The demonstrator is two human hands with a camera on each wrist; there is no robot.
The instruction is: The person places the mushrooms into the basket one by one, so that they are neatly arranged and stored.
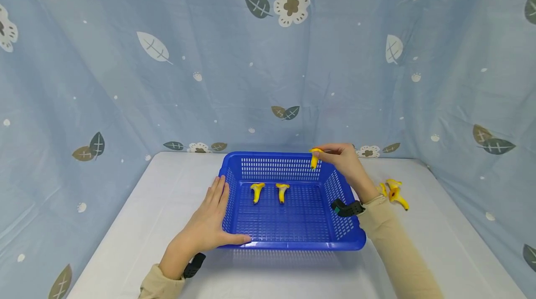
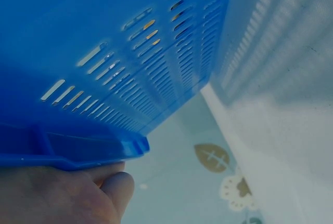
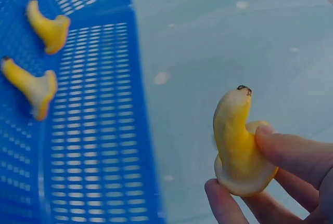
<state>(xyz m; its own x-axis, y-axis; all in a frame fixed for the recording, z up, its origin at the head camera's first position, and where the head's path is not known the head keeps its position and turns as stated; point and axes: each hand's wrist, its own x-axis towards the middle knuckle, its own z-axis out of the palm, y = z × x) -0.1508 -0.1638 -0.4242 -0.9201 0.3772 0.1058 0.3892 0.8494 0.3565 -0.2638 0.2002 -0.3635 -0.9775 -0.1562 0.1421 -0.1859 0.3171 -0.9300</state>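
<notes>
A blue slotted basket (image 1: 234,169) sits on the white table. Two small yellow banana-shaped toys (image 1: 257,191) (image 1: 282,192) lie on its floor; the right wrist view shows them as one toy (image 3: 49,28) and a second toy (image 3: 31,87). My right hand (image 1: 345,162) pinches a third yellow toy (image 1: 314,157) (image 3: 238,148) by its base, above the basket's far right corner. My left hand (image 1: 209,222) lies flat with straight fingers against the basket's left wall (image 2: 119,78), thumb on the front rim. The left wrist view shows only fingertips (image 2: 112,187) under the rim.
More yellow toys (image 1: 393,192) lie on the table right of the basket, beside my right forearm. A blue leaf-and-flower curtain (image 1: 268,57) hangs behind and on both sides. The white table (image 1: 138,224) runs out to the left and front.
</notes>
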